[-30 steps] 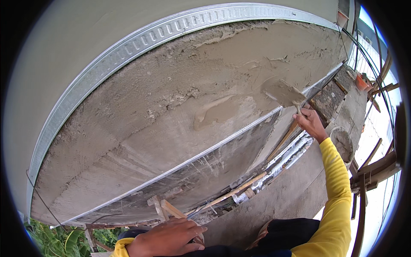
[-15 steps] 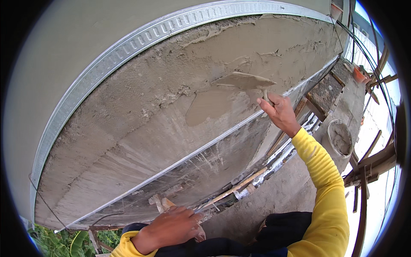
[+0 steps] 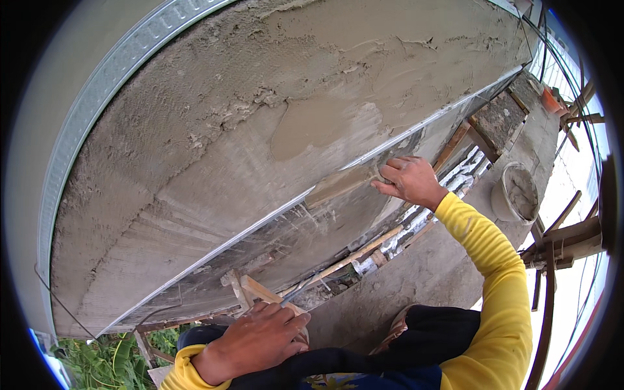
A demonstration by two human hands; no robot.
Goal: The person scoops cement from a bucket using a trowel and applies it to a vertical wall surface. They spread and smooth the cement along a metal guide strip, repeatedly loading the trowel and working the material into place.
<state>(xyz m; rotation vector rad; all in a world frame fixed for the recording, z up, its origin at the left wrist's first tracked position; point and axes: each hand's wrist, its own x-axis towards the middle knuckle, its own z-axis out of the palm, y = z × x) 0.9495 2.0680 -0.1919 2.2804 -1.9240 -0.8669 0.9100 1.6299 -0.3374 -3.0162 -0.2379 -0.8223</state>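
In my right hand (image 3: 409,181) is a trowel (image 3: 341,186), its fingers closed round the handle. The mortar-coated blade lies across a thin straight metal strip (image 3: 260,229) along the wall's lower side. Above that strip, wet grey mortar (image 3: 390,71) covers part of the rough wall (image 3: 162,117), with a smoother patch (image 3: 309,127) in the middle. Low in front of my body, my left hand (image 3: 263,339) has curled fingers beside a wooden piece (image 3: 260,290) and a thin grey rod (image 3: 296,291). What it grips is hidden by the hand.
A bucket of mortar (image 3: 515,193) stands on the grey ledge at right. A curved perforated metal profile (image 3: 84,123) edges the wall. Wooden poles (image 3: 572,242) and black cables (image 3: 572,78) are at far right; an orange container (image 3: 552,102) lies beyond the bucket. Green plants (image 3: 114,357) grow lower left.
My right hand has brought the trowel down from the mortared wall to the metal strip. The left hand stays low, nearly in place. The whole view has shifted a little.
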